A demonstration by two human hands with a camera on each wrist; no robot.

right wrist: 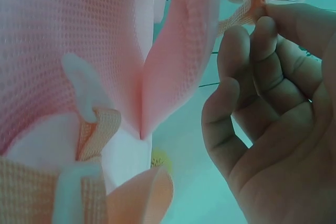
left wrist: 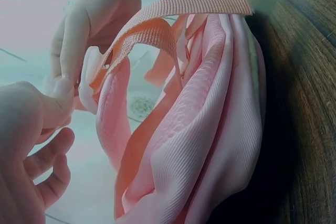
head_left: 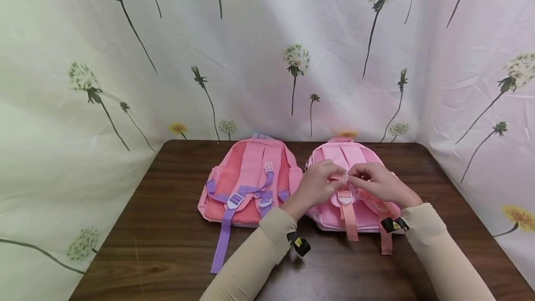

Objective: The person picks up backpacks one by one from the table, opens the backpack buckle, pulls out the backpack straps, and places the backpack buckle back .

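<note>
Over the pink backpack point(head_left: 326, 215) on the right, both hands meet at a small white plastic buckle point(head_left: 345, 177) on an orange strap. My left hand point(head_left: 319, 184) pinches the buckle from the left between thumb and fingers. From the other side, my right hand point(head_left: 378, 184) pinches the orange webbing strap point(right wrist: 257, 4) where it joins the buckle. Fingers hide most of the buckle in the wrist views. Just below the hands, a white strap adjuster point(head_left: 344, 196) sits on the shoulder strap, its orange tail point(head_left: 350, 222) hanging toward the table's front.
A second, coral-pink backpack point(head_left: 246, 159) lies on the left, touching or nearly touching the first. Its purple strap point(head_left: 223, 240) trails forward, and a white prong buckle point(head_left: 269, 167) lies on top. Both rest on a dark wooden table point(head_left: 167, 226) before a dandelion-print curtain point(head_left: 259, 59).
</note>
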